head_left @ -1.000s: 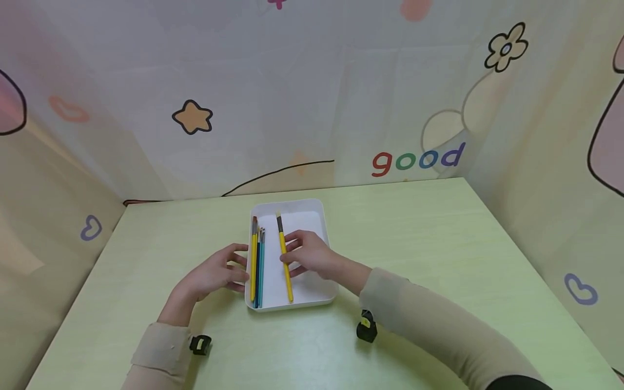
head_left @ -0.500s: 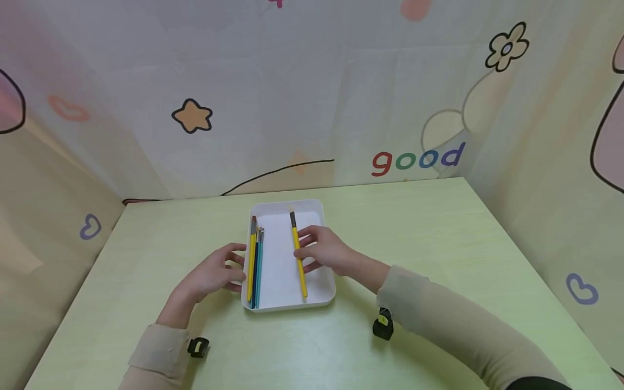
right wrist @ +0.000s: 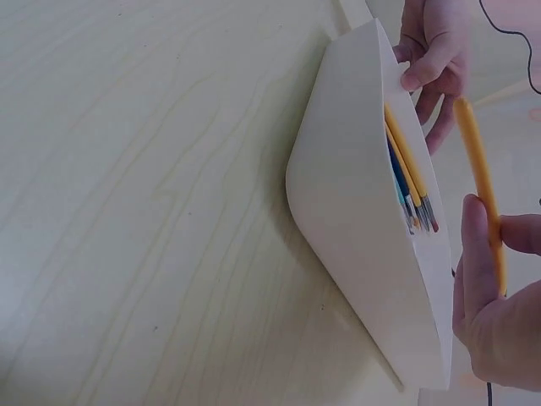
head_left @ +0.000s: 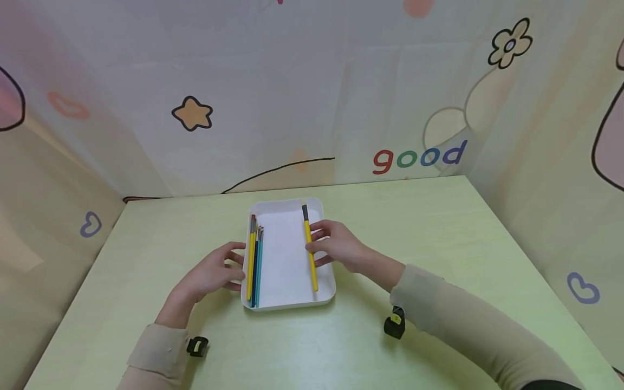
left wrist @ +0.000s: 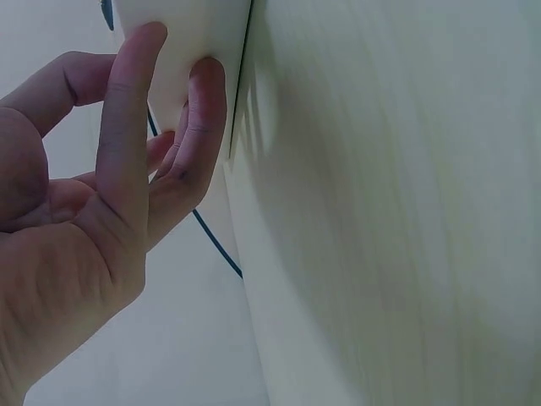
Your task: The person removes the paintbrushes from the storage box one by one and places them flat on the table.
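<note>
In the head view my right hand [head_left: 341,248] pinches a yellow-handled paintbrush [head_left: 310,254] over the right part of a white tray [head_left: 287,306]. Its bristles point away, toward the back. The right wrist view shows the brush handle [right wrist: 479,156] between thumb and fingers, above the tray rim. Several more paintbrushes [head_left: 255,265], with yellow, dark blue and teal handles, lie side by side along the tray's left wall. My left hand [head_left: 213,273] is at the outside of that wall. In the left wrist view its fingertips [left wrist: 207,76] touch the tray's side, fingers spread.
The tray stands on a pale green table [head_left: 409,227], toward its back edge. A printed curtain [head_left: 273,97] closes off the back and both sides. A small black device [head_left: 395,323] hangs at the right sleeve cuff, and another black device [head_left: 197,346] at the left.
My right hand has carried the yellow paintbrush to the right across the tray, toward its right wall. The tray has shifted very slightly left. My left hand has barely moved.
</note>
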The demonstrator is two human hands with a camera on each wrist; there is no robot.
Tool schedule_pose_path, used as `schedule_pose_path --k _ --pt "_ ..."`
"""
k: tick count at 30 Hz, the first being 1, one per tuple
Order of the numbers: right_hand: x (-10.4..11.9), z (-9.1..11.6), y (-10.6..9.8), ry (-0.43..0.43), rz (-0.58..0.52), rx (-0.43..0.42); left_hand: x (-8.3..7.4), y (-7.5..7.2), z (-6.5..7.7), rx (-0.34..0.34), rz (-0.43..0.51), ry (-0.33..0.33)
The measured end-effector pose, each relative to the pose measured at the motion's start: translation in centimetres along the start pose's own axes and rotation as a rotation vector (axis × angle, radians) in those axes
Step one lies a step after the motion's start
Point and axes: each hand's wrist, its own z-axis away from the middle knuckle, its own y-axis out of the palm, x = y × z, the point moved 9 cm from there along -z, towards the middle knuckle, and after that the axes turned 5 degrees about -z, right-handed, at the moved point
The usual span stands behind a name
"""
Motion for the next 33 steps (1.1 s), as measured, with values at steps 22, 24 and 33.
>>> schedule_pose_path --k 22,24,33 --pt "-1.7 0.2 -4.5 0.016 0.017 -0.059 0.4 -0.3 0.2 0.001 0.020 -0.002" --pt "-2.0 0.1 -4.9 0.025 0.021 -0.071 0.4 -0.3 0.1 0.001 0.021 -0.002" --pt "-3.2 -0.2 -5.7 0.066 0.094 -0.088 0.4 -0.4 0.1 0.002 0.023 0.004"
